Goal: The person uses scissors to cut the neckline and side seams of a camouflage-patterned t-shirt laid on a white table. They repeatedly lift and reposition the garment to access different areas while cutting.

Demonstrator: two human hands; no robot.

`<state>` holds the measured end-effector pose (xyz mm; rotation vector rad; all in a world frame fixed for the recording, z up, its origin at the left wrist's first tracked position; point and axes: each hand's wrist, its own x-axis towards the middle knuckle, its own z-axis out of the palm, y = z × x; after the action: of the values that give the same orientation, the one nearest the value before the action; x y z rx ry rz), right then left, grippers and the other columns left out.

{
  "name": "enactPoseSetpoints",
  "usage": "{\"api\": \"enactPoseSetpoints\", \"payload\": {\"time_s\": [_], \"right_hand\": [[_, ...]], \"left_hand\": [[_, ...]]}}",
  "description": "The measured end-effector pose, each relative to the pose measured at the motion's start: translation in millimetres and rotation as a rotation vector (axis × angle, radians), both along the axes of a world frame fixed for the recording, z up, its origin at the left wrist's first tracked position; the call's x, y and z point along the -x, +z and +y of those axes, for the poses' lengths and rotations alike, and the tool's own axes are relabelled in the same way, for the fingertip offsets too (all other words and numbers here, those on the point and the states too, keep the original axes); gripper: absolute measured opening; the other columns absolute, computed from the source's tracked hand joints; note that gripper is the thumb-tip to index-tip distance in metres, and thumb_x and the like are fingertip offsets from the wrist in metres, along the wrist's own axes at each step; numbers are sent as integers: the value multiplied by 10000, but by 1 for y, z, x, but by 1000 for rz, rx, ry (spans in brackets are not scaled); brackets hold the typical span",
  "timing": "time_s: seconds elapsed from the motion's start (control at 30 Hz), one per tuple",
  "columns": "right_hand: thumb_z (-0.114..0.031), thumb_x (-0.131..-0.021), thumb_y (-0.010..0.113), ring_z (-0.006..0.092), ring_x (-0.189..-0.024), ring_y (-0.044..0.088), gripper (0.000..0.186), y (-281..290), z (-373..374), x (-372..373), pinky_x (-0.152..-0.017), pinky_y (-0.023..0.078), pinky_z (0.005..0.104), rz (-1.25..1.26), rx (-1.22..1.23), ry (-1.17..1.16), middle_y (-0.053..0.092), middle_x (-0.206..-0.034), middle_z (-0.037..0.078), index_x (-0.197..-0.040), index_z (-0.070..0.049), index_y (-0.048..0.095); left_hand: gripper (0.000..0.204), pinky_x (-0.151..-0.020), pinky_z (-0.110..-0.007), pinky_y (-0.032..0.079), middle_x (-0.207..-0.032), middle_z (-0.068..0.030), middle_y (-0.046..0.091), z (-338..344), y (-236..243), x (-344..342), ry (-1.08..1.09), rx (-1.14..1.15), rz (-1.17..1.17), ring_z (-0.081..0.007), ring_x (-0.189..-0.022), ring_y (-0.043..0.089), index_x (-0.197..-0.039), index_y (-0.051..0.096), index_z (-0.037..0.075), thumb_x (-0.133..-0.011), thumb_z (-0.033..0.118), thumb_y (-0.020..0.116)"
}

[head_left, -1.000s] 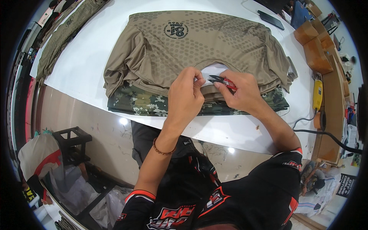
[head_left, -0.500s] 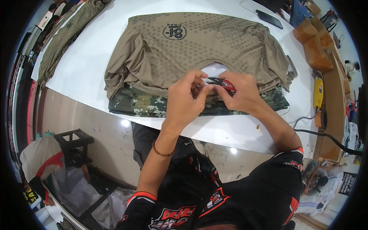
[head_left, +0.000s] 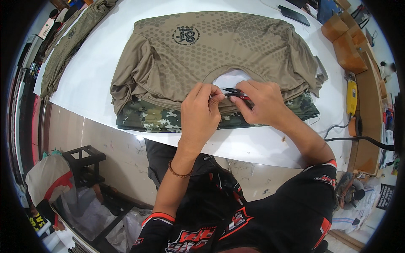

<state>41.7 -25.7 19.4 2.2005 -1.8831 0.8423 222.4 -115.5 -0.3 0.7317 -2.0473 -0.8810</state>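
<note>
An olive T-shirt [head_left: 202, 50] with hexagon print and dark emblem lies folded over camouflage fabric [head_left: 147, 116] on the white table [head_left: 80, 76]. At its round neck opening, white inside, my right hand [head_left: 263, 103] is closed round small black-and-red snips [head_left: 234, 93], blades pointing left. My left hand [head_left: 200, 109] is closed just left of the blade tips, fingertips pinched at the collar's edge; what exactly they hold is too small and partly hidden to make out.
More olive garments [head_left: 69, 50] lie at the left. A phone [head_left: 294, 15] rests at the back right. Cardboard boxes [head_left: 346, 50], a yellow corded tool [head_left: 351, 97] and black cable line the right side. A black stand [head_left: 84, 156] and bags are below left.
My left thumb has drawn back leftward from the snips since half a second ago. Both hands sit slightly lower in the picture, and the snips lie more level.
</note>
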Motion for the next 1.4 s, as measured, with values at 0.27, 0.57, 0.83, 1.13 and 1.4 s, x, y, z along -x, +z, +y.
{"api": "enactPoseSetpoints", "payload": {"time_s": [0.27,0.57,0.83,1.13,1.4], "right_hand": [[-206,-840,758,280,-542,629,181,-7,-1,3,-449,457,379,69,41,20,603,-679,77,-878,-80,633],[-170,-823,782,272,-531,619,188,-2,-3,-7,-449,460,368,-30,143,17,626,-700,82,-912,-55,662],[-178,-808,788,287,-545,631,184,0,-3,-15,-460,477,379,-46,48,23,649,-717,90,-870,-43,680],[-167,-829,770,303,-565,642,146,-4,-3,-14,-466,484,386,-36,17,20,651,-689,96,-866,-43,702],[-212,-889,766,146,-563,585,262,23,-4,-9,-525,466,288,-430,65,-135,636,-697,87,-1049,-17,696]], "left_hand": [[77,-646,-369,489,-829,-122,622,0,0,0,-6,-19,23,-292,-700,625,-918,631,-5,-880,-6,698],[56,-597,-232,507,-814,-63,695,-3,-1,-4,73,-337,172,-93,-679,643,-948,647,-28,-977,19,653],[49,-601,-216,502,-846,-46,708,-2,-1,-3,69,-352,213,-78,-710,648,-995,672,-23,-967,16,672],[74,-619,-211,504,-878,-38,713,-2,-3,-4,31,-337,219,-69,-727,636,-1021,677,-20,-970,34,681],[172,-674,-236,558,-938,-68,694,-10,9,-93,293,-244,430,-123,-787,684,-1158,647,-17,-996,41,647]]}}
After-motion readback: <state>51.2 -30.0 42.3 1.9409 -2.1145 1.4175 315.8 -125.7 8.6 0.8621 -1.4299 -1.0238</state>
